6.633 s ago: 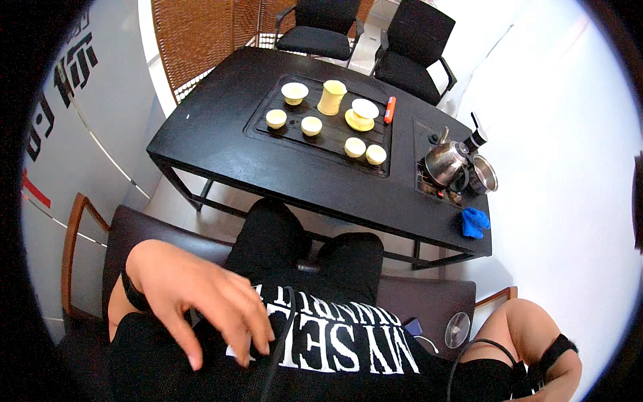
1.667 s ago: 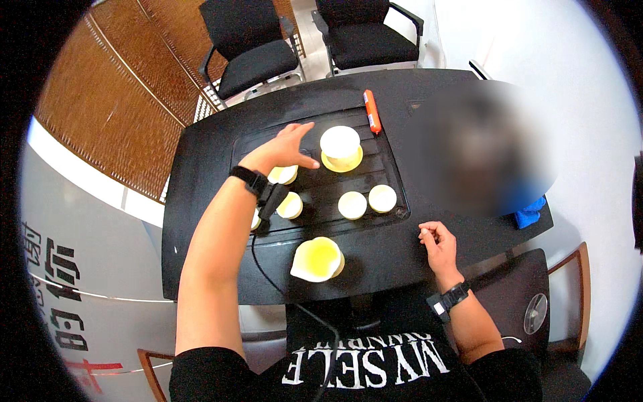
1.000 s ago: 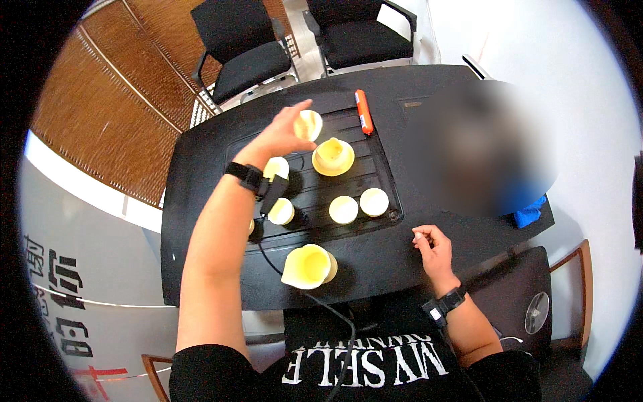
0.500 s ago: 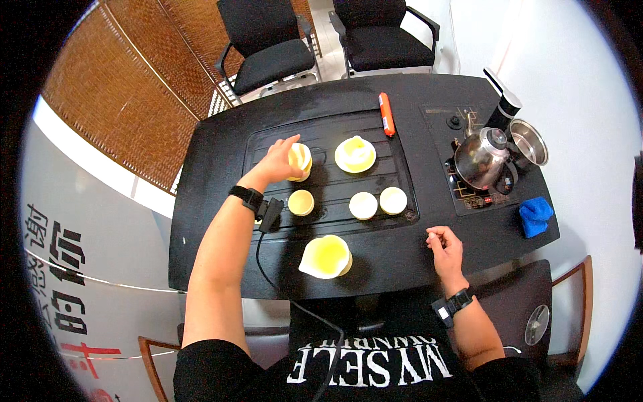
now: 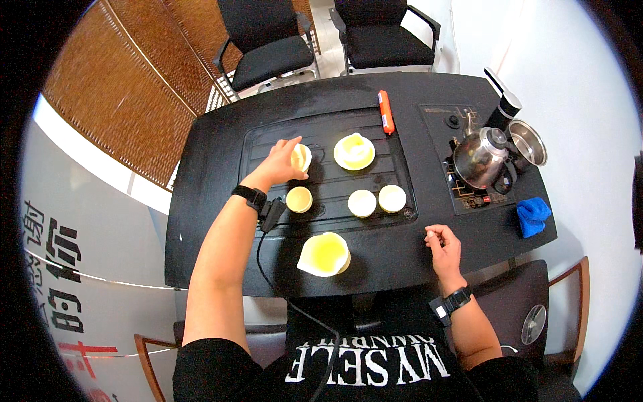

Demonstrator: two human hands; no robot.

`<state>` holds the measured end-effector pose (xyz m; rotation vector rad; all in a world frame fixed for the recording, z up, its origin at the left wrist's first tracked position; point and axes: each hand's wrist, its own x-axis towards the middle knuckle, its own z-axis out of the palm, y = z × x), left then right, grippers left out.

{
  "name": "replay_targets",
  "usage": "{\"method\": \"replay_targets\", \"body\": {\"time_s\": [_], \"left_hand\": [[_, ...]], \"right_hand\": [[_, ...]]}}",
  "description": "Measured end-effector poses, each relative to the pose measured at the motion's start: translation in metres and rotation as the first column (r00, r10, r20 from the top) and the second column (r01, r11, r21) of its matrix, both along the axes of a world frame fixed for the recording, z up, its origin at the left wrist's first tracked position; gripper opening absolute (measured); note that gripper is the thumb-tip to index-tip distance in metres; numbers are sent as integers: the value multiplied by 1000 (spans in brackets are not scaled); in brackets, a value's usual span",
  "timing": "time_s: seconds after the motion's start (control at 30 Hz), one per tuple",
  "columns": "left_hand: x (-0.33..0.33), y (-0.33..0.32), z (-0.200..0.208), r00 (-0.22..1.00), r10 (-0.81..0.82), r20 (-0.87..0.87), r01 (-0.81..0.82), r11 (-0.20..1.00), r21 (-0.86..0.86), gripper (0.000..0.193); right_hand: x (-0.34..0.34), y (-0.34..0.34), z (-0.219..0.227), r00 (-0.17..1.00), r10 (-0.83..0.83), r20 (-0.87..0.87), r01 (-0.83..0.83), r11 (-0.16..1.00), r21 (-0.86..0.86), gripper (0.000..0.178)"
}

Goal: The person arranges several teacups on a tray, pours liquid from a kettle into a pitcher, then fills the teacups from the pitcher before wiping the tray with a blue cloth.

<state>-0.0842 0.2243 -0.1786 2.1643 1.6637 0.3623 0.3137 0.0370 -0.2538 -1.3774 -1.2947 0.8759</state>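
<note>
A small pale-yellow cup (image 5: 301, 157) sits tilted on the black slatted tray's (image 5: 395, 144) left rear part

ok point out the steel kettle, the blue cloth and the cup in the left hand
steel kettle (image 5: 479, 163), head view, on its rounded body
blue cloth (image 5: 534, 216), head view, middle of the folded cloth
cup (image 5: 301, 157), head view, on the rim showing past the left hand's fingers
</note>
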Motion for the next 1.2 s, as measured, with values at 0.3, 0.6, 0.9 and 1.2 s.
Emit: {"method": "replay_targets", "body": {"time_s": [0.3,0.6,0.9,1.2], "left_hand": [[-12,-1,-3,987,135,-91,-118,978,172,90],[-44,-3,-11,960,266,-87,-261,963,62,92],[-54,-1,-13,980,200,5,-200,980,24,107],[-95,-92,18,780,328,532,-415,909,48,70]], "right_hand": [[0,-1,1,1000,0,7,1,1000,-9,11],[-1,-1,4,1000,-7,-8,7,1000,-9,11],[1,1,2,999,1,54,1,999,-43,12],[1,-1,1,1000,6,-21,-7,999,-36,14]]}}
